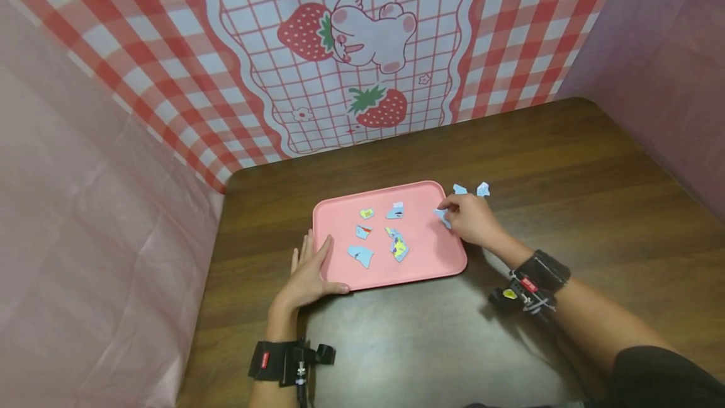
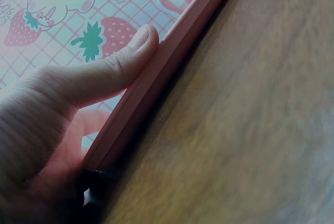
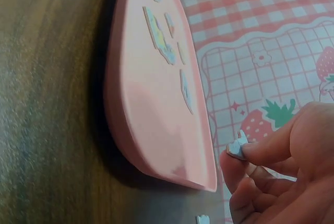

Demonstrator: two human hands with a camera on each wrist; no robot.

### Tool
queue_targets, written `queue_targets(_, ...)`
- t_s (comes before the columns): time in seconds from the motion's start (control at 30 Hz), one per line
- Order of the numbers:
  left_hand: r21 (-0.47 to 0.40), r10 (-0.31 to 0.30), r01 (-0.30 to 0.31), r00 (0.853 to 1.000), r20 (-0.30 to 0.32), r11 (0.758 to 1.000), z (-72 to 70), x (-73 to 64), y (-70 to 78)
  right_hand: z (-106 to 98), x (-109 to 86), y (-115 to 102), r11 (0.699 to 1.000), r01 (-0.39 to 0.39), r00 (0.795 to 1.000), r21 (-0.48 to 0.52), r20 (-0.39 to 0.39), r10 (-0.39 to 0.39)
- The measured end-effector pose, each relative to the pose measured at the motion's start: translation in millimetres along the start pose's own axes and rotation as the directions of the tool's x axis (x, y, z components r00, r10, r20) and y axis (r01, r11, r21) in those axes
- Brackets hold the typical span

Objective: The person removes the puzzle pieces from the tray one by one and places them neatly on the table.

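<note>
My right hand [image 1: 472, 219] is over the right rim of a pink tray [image 1: 421, 257]. Between its thumb and index finger it pinches a small light-blue puzzle piece [image 3: 238, 146], held up in the right wrist view. My left hand [image 1: 306, 276] rests at the tray's near left corner, fingers spread along the left side. Its thumb [image 2: 141, 38] lies against the near rim. Several flat, irregular pieces lie on the tray: a joined-looking yellow and blue one [image 1: 399, 247], a light-blue one [image 1: 361, 255], one with red [image 1: 363, 232], a yellow one [image 1: 367, 213] and another blue one [image 1: 394, 213].
Two more light-blue pieces, one at the back [image 1: 483, 189] and one beside it [image 1: 460, 189], lie on the brown wooden table [image 1: 544, 162] past the tray's right side. A red-and-white strawberry cloth [image 1: 374, 68] hangs behind the table, with pink cloth [image 1: 73, 238] at the left.
</note>
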State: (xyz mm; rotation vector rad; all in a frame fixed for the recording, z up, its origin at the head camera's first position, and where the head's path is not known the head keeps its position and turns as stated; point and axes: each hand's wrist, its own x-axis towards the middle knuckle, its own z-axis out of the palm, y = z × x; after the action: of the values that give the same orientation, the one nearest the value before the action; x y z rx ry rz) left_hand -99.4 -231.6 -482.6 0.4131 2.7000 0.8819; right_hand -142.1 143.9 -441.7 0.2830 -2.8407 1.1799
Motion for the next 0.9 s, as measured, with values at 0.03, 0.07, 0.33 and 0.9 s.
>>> queue_targets(0.03,0.001,0.0,0.0,1.0,0.0,1.0,0.0,-0.1,0.0,-1.1,0.1,0.1,1.0,-0.009,1.0,0.005,0.0,0.009)
queue_targets(0.07,0.002,-0.002,0.002,1.0,0.001,1.0,0.0,-0.3,0.2,-2.1,0.2,0.4,1.0,-0.016,1.0,0.01,0.0,0.016)
queue_targets(0.33,0.007,-0.007,0.007,1.0,0.003,1.0,0.0,-0.7,0.1,-6.3,1.7,5.7,0.999,-0.045,0.999,0.009,-0.017,0.045)
queue_targets(0.9,0.004,-0.008,0.008,1.0,0.005,1.0,0.8,-0.8,0.4,-19.2,-5.4,21.3,0.998,-0.06,0.995,-0.024,-0.077,0.058)
